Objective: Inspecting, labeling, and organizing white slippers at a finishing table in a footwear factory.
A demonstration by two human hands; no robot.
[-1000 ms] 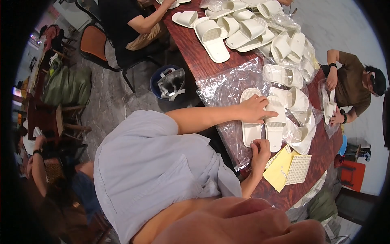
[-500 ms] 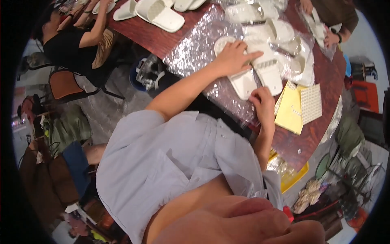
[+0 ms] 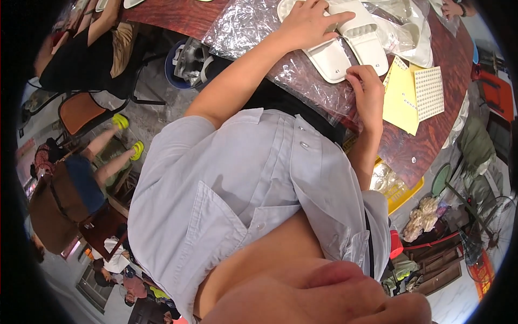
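left hand (image 3: 307, 24): spread flat, fingers wide, pressing down on the pair of white slippers (image 3: 345, 46); it pins them, it does not grip them.
right hand (image 3: 367, 92): fingers curled in narrow, fingertips pinched close just below the slippers' near ends; i cannot tell if something small sits between them.
slippers: two side by side on clear crinkled plastic wrap (image 3: 253, 27), soles up as far as i can tell, each with a small sticker at its near end.
where they lie: on the dark red wooden table (image 3: 421, 146), at the near edge, right in front of my light grey shirt (image 3: 243, 183).
how they will handle: i judge them light, soft foam, bendy through the middle, not fragile; the smooth sole may slide on the slick plastic, so a flat palm on top looks like the sound way to steady them.
where to take hold: by the long sides or the strap end, i reckon; pinching the thin near end would flex it.
beside the right hand: a yellow paper sheet (image 3: 402, 100) and a white sticker sheet (image 3: 429, 92), touching each other, near the slippers.
further off: another person's hand (image 3: 450, 8) at the far table edge, more wrapped white slippers under it.
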